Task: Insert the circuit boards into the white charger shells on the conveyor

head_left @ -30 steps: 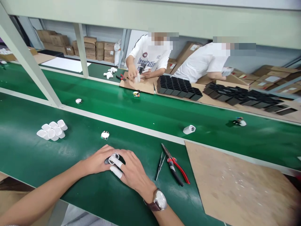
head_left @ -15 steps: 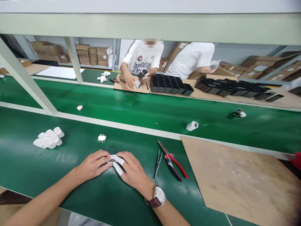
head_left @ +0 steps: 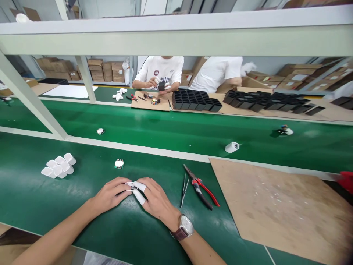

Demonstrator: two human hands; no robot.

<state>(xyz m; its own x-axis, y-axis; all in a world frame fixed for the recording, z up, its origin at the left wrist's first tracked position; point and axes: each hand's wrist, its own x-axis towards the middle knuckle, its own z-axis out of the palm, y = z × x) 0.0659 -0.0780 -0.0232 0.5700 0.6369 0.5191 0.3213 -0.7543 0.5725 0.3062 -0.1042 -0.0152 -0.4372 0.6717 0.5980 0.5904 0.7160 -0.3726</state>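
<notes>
Inside the front edge of the table [head_left: 116, 233], the left hand [head_left: 110, 195] and right hand [head_left: 157, 198] meet, pinching a white case [head_left: 132, 186] between them. A margin of table separates them from white cups [head_left: 58, 170] at left, a circuit board [head_left: 119, 164] ahead, tweezers [head_left: 182, 198] and pliers [head_left: 196, 182] at right, then a brown sheet [head_left: 275, 206]. Beyond, a pale rail [head_left: 143, 149] borders the belt [head_left: 165, 130].

Forearms [head_left: 63, 231] angle inward, and here the left hand [head_left: 111, 194] and right hand [head_left: 157, 198] pinch almost tip to tip, knuckles up, fingers bent.
</notes>
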